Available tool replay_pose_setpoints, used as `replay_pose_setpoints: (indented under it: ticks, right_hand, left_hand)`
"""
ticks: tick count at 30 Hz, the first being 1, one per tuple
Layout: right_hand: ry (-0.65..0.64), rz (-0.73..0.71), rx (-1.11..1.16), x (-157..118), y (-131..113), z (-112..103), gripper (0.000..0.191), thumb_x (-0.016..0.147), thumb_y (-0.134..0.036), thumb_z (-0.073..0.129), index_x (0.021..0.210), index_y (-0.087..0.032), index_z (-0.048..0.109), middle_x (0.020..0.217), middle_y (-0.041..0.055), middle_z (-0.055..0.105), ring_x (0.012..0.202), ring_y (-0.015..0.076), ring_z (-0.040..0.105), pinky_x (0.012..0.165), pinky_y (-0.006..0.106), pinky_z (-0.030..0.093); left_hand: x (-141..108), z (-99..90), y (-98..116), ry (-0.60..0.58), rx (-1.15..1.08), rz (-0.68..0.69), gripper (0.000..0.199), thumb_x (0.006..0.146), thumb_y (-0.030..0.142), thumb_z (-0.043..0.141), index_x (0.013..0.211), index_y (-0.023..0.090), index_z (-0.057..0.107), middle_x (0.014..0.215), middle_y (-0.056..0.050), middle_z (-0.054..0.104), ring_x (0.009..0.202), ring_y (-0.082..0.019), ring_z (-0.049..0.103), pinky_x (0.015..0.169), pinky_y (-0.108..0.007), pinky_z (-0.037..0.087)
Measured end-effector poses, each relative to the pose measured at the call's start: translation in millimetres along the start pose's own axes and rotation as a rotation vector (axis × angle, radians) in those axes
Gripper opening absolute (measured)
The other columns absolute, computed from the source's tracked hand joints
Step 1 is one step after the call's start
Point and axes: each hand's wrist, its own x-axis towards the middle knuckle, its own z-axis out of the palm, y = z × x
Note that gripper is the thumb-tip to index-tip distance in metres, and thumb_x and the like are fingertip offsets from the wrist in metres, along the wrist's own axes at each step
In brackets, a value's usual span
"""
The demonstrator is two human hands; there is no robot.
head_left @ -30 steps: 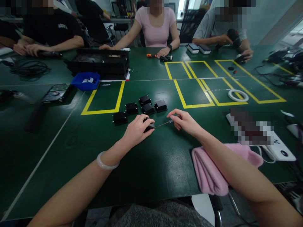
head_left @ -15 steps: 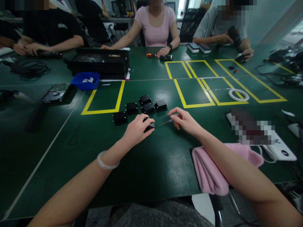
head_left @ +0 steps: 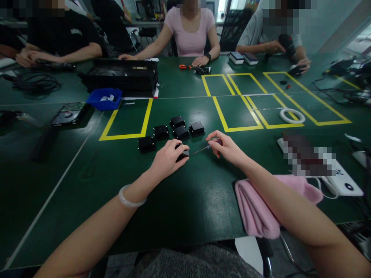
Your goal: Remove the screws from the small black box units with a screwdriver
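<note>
My left hand (head_left: 171,156) is closed around a small black box (head_left: 183,155) on the green table, covering much of it. In my right hand (head_left: 224,146) is a screwdriver (head_left: 202,150), its handle pinched between the fingers. The thin metal shaft points left, and its tip meets the right end of the held box. Just beyond my hands lie several similar black boxes (head_left: 181,132), with small bright screws showing at their ends. Of these, one black box (head_left: 147,144) sits closest to my left hand, on its left side.
A folded pink cloth (head_left: 257,208) lies under my right forearm. Farther off are a blue bin (head_left: 106,99), a black crate (head_left: 121,83), a white tape ring (head_left: 292,116) and an opened device (head_left: 69,114). Several people sit across the table, one with a hand (head_left: 201,61) resting on it.
Almost nothing differs. Both my hands, the held box and the screwdriver stay in the same place. The hand at the crate across the table has shifted slightly left.
</note>
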Motion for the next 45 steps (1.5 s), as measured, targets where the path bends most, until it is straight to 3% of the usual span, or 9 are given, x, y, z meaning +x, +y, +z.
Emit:
replay_pose_setpoints:
  ticks: [6, 11, 26, 31, 38, 45]
  right_hand:
    - [0.008, 0.025, 0.041, 1.1, 2.3, 0.6, 0.022, 0.096, -0.042, 0.058, 0.097, -0.021, 0.054, 0.046, -0.0124, 0.042, 0.04, 0.0098, 0.043, 0.045, 0.023, 0.035]
    - [0.0, 0.005, 0.01, 0.6, -0.1, -0.1, 0.015, 0.094, -0.032, 0.058, 0.102, -0.02, 0.053, 0.052, -0.0108, 0.05, 0.043, 0.0093, 0.046, 0.048, 0.023, 0.036]
    - [-0.006, 0.023, 0.015, 0.0, -0.5, 0.1, 0.017, 0.097, -0.036, 0.056, 0.098, -0.02, 0.054, 0.046, -0.0115, 0.044, 0.041, 0.0101, 0.043, 0.047, 0.023, 0.035]
    - [-0.015, 0.01, 0.002, -0.3, -2.3, 0.4, 0.015, 0.094, -0.03, 0.058, 0.103, -0.019, 0.053, 0.051, -0.0111, 0.048, 0.043, 0.0094, 0.045, 0.048, 0.023, 0.036]
    - [-0.011, 0.036, 0.03, 1.5, 0.0, 0.6, 0.018, 0.096, -0.037, 0.056, 0.098, -0.019, 0.053, 0.046, -0.0126, 0.042, 0.041, 0.0096, 0.043, 0.045, 0.023, 0.035]
    - [-0.008, 0.014, 0.024, -0.2, -1.2, 0.2, 0.016, 0.093, -0.031, 0.058, 0.102, -0.02, 0.052, 0.052, -0.0116, 0.049, 0.042, 0.0089, 0.045, 0.046, 0.022, 0.035]
  left_hand:
    - [0.7, -0.7, 0.4, 0.009, -0.001, -0.001, 0.027, 0.096, 0.028, 0.064, 0.122, 0.019, 0.062, 0.121, -0.013, 0.061, 0.112, -0.03, 0.061, 0.087, -0.044, 0.059]
    - [0.6, -0.6, 1.0, 0.002, -0.003, -0.007, 0.028, 0.096, 0.028, 0.064, 0.123, 0.02, 0.062, 0.123, -0.013, 0.06, 0.112, -0.029, 0.061, 0.084, -0.043, 0.06]
    - [0.7, -1.2, 1.4, 0.005, 0.005, -0.003, 0.029, 0.097, 0.028, 0.065, 0.123, 0.018, 0.062, 0.123, -0.014, 0.061, 0.111, -0.029, 0.062, 0.081, -0.041, 0.06]
    - [1.2, -1.8, 1.8, -0.003, 0.004, -0.011, 0.029, 0.097, 0.029, 0.065, 0.124, 0.018, 0.061, 0.123, -0.013, 0.06, 0.111, -0.029, 0.061, 0.082, -0.041, 0.06]
    - [0.8, -0.1, 0.9, 0.01, 0.012, -0.005, 0.028, 0.096, 0.028, 0.066, 0.122, 0.018, 0.063, 0.122, -0.013, 0.061, 0.11, -0.029, 0.062, 0.083, -0.041, 0.059]
    - [1.0, -1.0, 1.2, 0.021, 0.003, 0.006, 0.028, 0.096, 0.027, 0.067, 0.121, 0.016, 0.064, 0.121, -0.014, 0.061, 0.111, -0.03, 0.062, 0.084, -0.043, 0.06]
